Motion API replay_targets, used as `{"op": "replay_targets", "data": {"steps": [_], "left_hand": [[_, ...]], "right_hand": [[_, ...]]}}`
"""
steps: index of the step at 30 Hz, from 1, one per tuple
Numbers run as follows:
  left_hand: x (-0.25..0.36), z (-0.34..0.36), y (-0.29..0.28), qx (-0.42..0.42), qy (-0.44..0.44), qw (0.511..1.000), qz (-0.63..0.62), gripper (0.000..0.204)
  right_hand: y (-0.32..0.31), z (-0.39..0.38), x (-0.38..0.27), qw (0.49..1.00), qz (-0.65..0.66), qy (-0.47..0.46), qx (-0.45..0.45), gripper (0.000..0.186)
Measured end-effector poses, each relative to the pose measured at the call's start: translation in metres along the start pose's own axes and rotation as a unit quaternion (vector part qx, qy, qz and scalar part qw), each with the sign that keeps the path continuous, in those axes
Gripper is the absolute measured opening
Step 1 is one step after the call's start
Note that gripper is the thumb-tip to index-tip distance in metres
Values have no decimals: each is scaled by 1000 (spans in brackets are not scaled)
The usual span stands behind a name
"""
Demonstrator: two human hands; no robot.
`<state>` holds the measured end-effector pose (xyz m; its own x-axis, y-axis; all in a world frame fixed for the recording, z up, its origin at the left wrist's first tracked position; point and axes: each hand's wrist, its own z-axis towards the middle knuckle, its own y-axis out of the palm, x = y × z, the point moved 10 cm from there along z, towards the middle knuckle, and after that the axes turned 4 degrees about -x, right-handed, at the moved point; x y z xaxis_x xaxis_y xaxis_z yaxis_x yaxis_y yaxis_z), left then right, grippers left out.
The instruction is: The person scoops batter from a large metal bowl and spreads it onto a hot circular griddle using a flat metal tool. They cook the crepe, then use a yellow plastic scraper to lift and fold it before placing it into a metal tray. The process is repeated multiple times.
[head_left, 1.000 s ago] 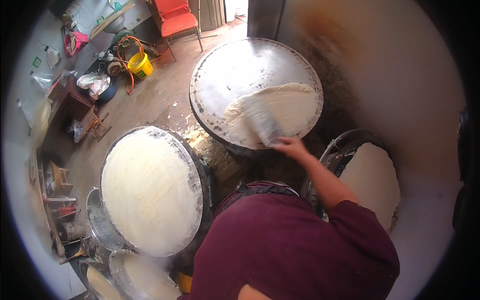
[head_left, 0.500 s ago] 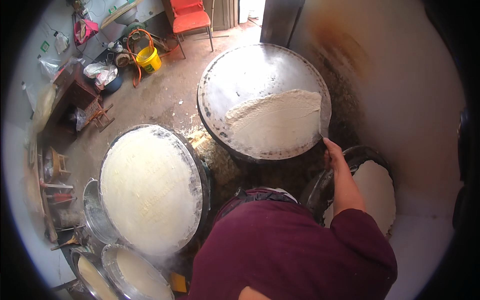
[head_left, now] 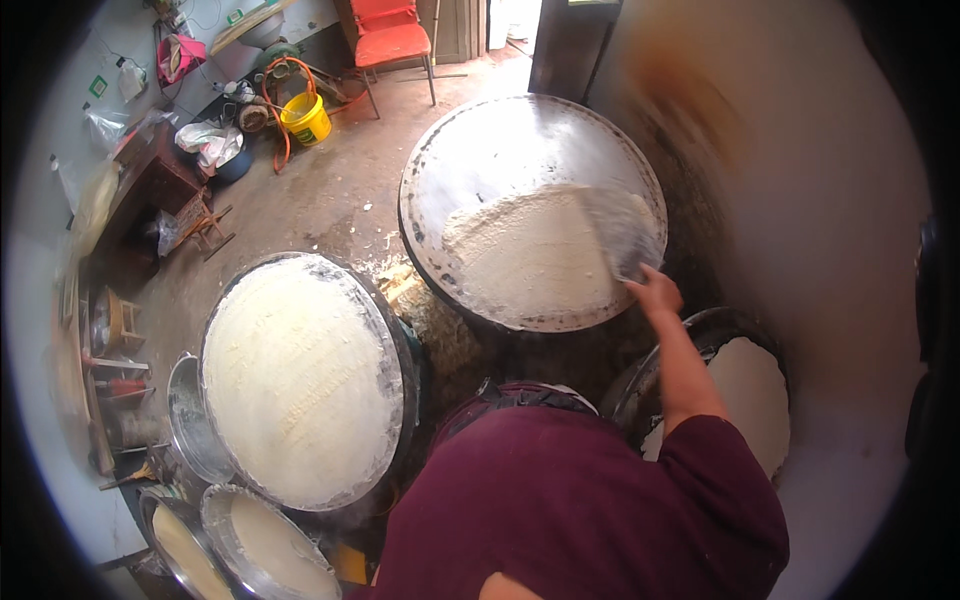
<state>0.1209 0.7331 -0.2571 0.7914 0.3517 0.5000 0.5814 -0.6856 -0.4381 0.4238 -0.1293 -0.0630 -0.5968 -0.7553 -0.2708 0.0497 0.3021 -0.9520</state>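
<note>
At the griddle's near right rim, my right hand (head_left: 656, 292) is closed round the end of a broad, flat batter scraper (head_left: 612, 222). Motion smears the scraper, whose blade slants up and left across pale batter (head_left: 530, 255). That batter covers the near half of a large round griddle (head_left: 480, 150), and its far edge is thick and uneven. Bare grey metal shows on the griddle's far half. To the right of my body, below my right forearm, stands a dark-rimmed tub of pale batter (head_left: 748, 390). My left hand is out of view.
A second round griddle, wholly coated with a pale layer (head_left: 300, 380), stands at left. Metal basins of batter (head_left: 275, 545) sit near lower left. Farther off are a yellow bucket (head_left: 306, 120) and a red chair (head_left: 392, 45). A wall (head_left: 800, 200) rises on the right.
The scraper has swung from the batter's right edge inward over it, tilting leftward. My right hand has shifted slightly. The batter's right side now lies partly under the blurred blade.
</note>
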Motion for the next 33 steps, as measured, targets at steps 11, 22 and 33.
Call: {"op": "replay_targets", "data": {"steps": [11,22,33], "left_hand": [[21,-2,10,-3,-2,1000,3,20],[36,-11,-4,11,3,1000,-1,20],[31,-25,54,-40,-7,998,50,20]], "right_hand": [[98,-33,-135,929,236,-179,-223,53],[-6,25,58,989,110,92,21,51],[94,-7,-176,934,89,-229,-259,56]]}}
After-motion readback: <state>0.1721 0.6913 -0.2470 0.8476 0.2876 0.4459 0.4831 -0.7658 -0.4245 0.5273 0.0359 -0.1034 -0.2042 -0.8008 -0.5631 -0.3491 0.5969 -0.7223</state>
